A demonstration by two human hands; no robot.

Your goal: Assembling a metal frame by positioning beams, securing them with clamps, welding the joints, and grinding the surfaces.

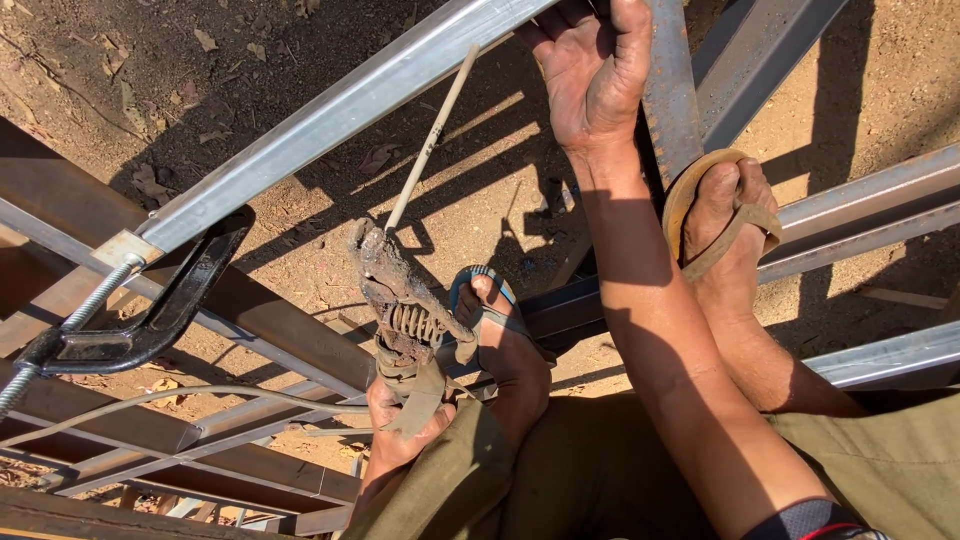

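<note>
From above, the left hand [400, 425] gripped a rusty welding holder [405, 315], its rod [432, 135] almost touching the steel bar [330, 115]. The right hand [592, 70] grasped another bar [668, 90]. Sparks might have burned the bare foot [500, 335] just beside it.

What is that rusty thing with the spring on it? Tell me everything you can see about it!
It is a rusty, crusted metal clamp holder with a coiled spring in its middle. Its jaws at the top grip a thin pale welding rod, which slants up towards a long silver steel tube. The lower handle is wrapped in worn cloth and held in the person's left hand. A grey cable leads off from it to the left. It hangs above sandy ground.
</note>
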